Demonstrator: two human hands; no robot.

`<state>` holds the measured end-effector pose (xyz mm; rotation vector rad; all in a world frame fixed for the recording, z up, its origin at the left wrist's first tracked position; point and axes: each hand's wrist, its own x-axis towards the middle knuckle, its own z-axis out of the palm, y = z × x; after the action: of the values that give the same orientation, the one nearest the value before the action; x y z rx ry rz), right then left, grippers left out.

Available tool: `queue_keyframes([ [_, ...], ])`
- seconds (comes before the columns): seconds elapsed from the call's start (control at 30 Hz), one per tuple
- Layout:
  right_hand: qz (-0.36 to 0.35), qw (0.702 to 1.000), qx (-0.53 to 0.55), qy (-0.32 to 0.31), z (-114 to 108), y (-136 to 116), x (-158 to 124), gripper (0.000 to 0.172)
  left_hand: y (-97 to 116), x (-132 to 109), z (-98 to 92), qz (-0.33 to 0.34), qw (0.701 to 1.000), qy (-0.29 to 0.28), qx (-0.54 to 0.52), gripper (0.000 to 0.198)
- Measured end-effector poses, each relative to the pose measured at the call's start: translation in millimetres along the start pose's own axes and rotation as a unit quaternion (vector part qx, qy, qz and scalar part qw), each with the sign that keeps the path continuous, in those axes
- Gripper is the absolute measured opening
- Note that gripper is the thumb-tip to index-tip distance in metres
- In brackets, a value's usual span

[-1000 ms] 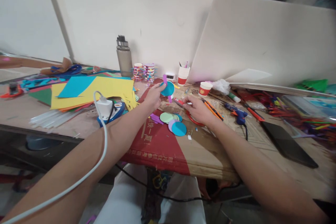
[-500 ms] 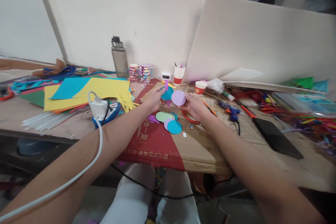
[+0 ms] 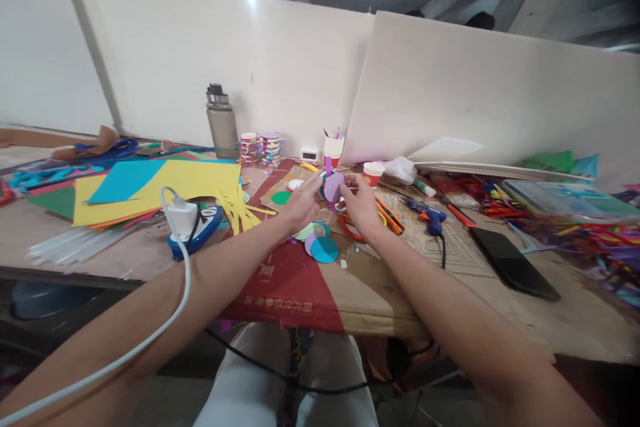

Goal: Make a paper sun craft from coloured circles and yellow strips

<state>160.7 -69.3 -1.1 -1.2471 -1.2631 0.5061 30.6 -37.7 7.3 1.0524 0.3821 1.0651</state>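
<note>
Both my hands meet over the middle of the table. My left hand (image 3: 300, 205) and my right hand (image 3: 359, 203) pinch a lilac paper disc (image 3: 333, 186) between them, with a purple strip (image 3: 329, 163) sticking up behind it. A blue disc held behind it is almost wholly hidden. Just below the hands lies a small pile of cut paper circles (image 3: 320, 245), with a blue one on top. Red-handled scissors (image 3: 350, 227) lie under my right wrist.
Yellow and blue paper sheets (image 3: 165, 183) and a white charger with cable (image 3: 181, 219) are at left. A grey bottle (image 3: 222, 123), tape rolls (image 3: 260, 147) and paper cups (image 3: 373, 173) stand at the back. At right lie a blue glue gun (image 3: 424, 215) and a black phone (image 3: 513, 261).
My right hand picked a lilac disc from near the pile and brought it against the blue disc with the purple strip in my left hand. The view tilted upward.
</note>
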Motion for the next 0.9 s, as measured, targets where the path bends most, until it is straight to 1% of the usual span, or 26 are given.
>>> queue_keyframes([
  [0.03,-0.019,1.000,-0.002,-0.002,-0.8,-0.9,-1.0,0.023,0.1,-0.8,0.4,0.012,1.000,-0.012,0.000,0.032],
  [0.1,-0.068,0.998,-0.016,-0.004,-1.4,-3.2,-3.9,0.032,0.9,-2.6,0.2,0.044,0.999,-0.017,0.003,0.037],
  [0.2,-0.147,0.988,-0.054,-0.003,0.1,-6.0,-9.0,0.054,2.3,-5.1,-1.7,0.088,0.996,-0.013,0.017,0.042],
  [0.23,-0.165,0.984,-0.061,-0.002,0.7,-6.6,-10.2,0.059,2.6,-5.8,-2.3,0.096,0.995,-0.022,0.021,0.044],
  [0.27,-0.176,0.982,-0.064,-0.001,0.9,-7.1,-11.2,0.061,2.8,-6.4,-2.6,0.102,0.994,-0.033,0.024,0.045],
  [0.3,-0.181,0.981,-0.065,0.003,0.7,-7.7,-11.8,0.059,3.0,-6.9,-2.8,0.105,0.993,-0.044,0.028,0.046],
  [0.37,-0.183,0.981,-0.069,0.013,-1.0,-9.7,-12.9,0.049,3.6,-7.6,-3.0,0.109,0.992,-0.059,0.037,0.047],
  [0.43,-0.187,0.980,-0.072,0.014,-3.5,-13.0,-14.3,0.042,4.3,-7.8,-3.3,0.106,0.991,-0.064,0.039,0.048],
  [0.47,-0.192,0.979,-0.073,0.011,-4.4,-15.1,-15.3,0.041,4.6,-7.7,-3.7,0.103,0.992,-0.065,0.036,0.049],
  [0.57,-0.209,0.974,-0.081,-0.001,-4.7,-20.8,-18.7,0.049,4.1,-6.3,-5.7,0.089,0.993,-0.073,0.024,0.052],
  [0.63,-0.215,0.972,-0.091,0.004,-3.5,-22.9,-20.1,0.055,2.8,-5.4,-6.8,0.076,0.993,-0.083,0.019,0.054],
  [0.73,-0.210,0.973,-0.096,0.010,-2.9,-23.3,-20.4,0.053,2.7,-6.0,-6.4,0.062,0.993,-0.097,0.014,0.056],
  [0.9,-0.223,0.971,-0.087,0.005,-7.3,-22.5,-19.8,0.054,14.9,-10.3,-2.2,0.083,0.990,-0.116,0.015,0.061],
])
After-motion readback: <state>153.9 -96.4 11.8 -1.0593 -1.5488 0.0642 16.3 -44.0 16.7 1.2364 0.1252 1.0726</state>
